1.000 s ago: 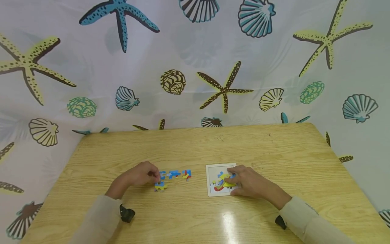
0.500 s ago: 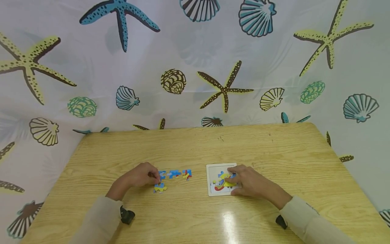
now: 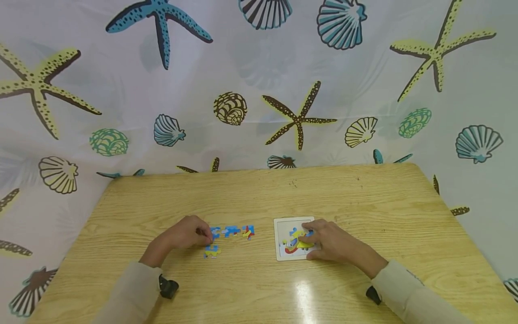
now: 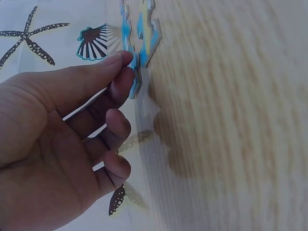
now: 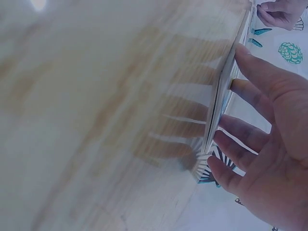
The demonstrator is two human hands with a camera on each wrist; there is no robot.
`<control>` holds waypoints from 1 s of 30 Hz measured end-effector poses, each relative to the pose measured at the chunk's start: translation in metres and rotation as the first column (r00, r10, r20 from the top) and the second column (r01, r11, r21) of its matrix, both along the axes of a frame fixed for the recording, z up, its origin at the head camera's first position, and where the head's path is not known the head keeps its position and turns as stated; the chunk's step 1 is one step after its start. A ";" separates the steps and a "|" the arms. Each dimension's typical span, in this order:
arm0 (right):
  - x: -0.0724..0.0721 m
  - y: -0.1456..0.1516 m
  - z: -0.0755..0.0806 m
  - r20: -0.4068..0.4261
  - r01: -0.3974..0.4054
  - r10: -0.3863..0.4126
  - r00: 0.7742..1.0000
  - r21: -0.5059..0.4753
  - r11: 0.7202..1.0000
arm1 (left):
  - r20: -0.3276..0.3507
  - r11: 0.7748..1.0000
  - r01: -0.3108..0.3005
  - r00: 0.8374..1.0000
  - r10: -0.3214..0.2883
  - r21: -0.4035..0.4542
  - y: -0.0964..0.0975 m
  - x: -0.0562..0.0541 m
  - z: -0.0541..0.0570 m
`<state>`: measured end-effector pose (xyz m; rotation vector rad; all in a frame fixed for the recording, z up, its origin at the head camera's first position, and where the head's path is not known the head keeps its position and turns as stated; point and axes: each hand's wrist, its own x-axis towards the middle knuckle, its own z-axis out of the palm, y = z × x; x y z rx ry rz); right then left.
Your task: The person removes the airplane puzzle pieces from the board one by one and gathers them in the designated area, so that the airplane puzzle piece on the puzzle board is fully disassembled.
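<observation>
A: Where does the puzzle tray sit?
B: The white-rimmed puzzle tray lies flat on the tabletop, right of the loose pieces. Inside it, part of a picture in red, yellow and blue shows; the rest is covered by fingers.

A: Right hand?
B: Right hand: fingers spread, tips resting on the tray and its pieces, thumb at the near right part of the rim.

A: Left hand?
B: Left hand: thumb and index finger pinch a blue piece by its edge; the other fingers curl loosely, clear of it.

A: Loose pieces?
B: Well apart from the tray. A short row of mostly blue pieces extends rightward from the left fingertips; a red, yellow and blue piece ends it. A yellow-and-blue piece lies just below the left fingertips.

A: Surroundings?
B: Beige sleeves on both arms, a black wrist device at the left cuff. Behind, a pale cloth printed with starfish and shells.
</observation>
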<state>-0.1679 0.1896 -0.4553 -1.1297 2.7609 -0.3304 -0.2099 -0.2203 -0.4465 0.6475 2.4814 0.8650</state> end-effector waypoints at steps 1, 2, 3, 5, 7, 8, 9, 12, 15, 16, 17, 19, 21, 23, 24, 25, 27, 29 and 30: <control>0.000 0.000 0.000 -0.004 -0.002 0.002 1.000 0.002 1.000 | -0.003 1.000 -0.004 1.000 0.004 -0.001 0.000 0.000 0.001; 0.000 0.000 0.000 -0.007 -0.003 0.003 1.000 0.003 1.000 | -0.009 1.000 -0.007 1.000 0.007 -0.006 0.000 0.000 0.003; 0.000 -0.001 0.000 -0.009 -0.004 0.004 1.000 0.003 1.000 | -0.012 1.000 -0.015 1.000 0.015 -0.008 -0.001 0.000 0.004; 0.000 -0.001 0.000 -0.010 -0.004 0.004 1.000 0.003 1.000 | -0.013 0.999 -0.032 0.999 0.032 -0.009 0.000 0.000 0.007; 0.000 -0.001 0.000 -0.010 -0.005 0.005 1.000 0.007 1.000 | -0.019 0.999 -0.047 0.999 0.047 -0.002 0.000 -0.001 0.010; 0.000 -0.001 0.000 -0.011 -0.005 0.005 1.000 0.009 1.000 | -0.021 0.999 -0.054 0.998 0.054 0.000 0.001 -0.001 0.012; 0.001 -0.001 0.000 -0.013 -0.005 0.006 1.000 0.013 1.000 | -0.020 0.998 -0.061 0.998 0.061 0.006 0.002 -0.001 0.012; 0.001 -0.001 0.001 -0.020 -0.008 0.009 1.000 0.017 1.000 | -0.030 0.998 -0.057 0.998 0.057 0.010 0.006 -0.003 0.013; 0.001 0.000 0.002 -0.027 -0.010 0.011 1.000 0.016 1.000 | -0.038 0.999 -0.050 0.998 0.050 0.006 0.011 -0.004 0.012; 0.001 0.000 0.002 -0.027 -0.011 0.011 1.000 0.014 1.000 | -0.043 0.999 -0.038 0.998 0.038 0.010 0.013 -0.005 0.012; 0.001 0.000 0.001 -0.027 -0.009 0.010 1.000 0.015 1.000 | -0.040 0.999 -0.036 0.999 0.037 0.014 0.015 -0.006 0.012; 0.001 0.001 0.001 -0.025 -0.008 0.008 1.000 0.011 1.000 | -0.039 0.999 -0.032 0.999 0.033 0.023 0.019 -0.007 0.012; 0.001 0.002 0.001 -0.018 -0.005 0.005 1.000 0.008 1.000 | -0.032 0.999 -0.029 0.999 0.030 0.036 0.023 -0.008 0.013; 0.000 0.003 0.000 -0.012 -0.003 0.003 1.000 0.005 1.000 | -0.024 0.998 -0.029 0.999 0.030 0.048 0.028 -0.009 0.013; 0.000 0.003 0.000 -0.009 -0.003 0.003 1.000 0.002 1.000 | -0.022 0.998 -0.027 0.999 0.029 0.055 0.030 -0.010 0.013; 0.000 0.003 0.000 -0.007 -0.003 0.003 1.000 0.001 1.000 | -0.017 0.998 -0.028 0.999 0.029 0.061 0.033 -0.011 0.013; 0.000 0.003 0.000 -0.008 -0.006 0.006 1.000 -0.003 1.000 | -0.005 0.997 -0.035 0.999 0.035 0.073 0.038 -0.012 0.013; 0.000 0.003 0.000 -0.014 -0.011 0.011 1.000 -0.008 1.000 | 0.002 0.996 -0.045 0.999 0.045 0.078 0.043 -0.013 0.013; -0.001 0.003 0.001 -0.020 -0.013 0.013 1.000 -0.008 1.000 | 0.002 0.996 -0.049 0.999 0.049 0.076 0.045 -0.013 0.013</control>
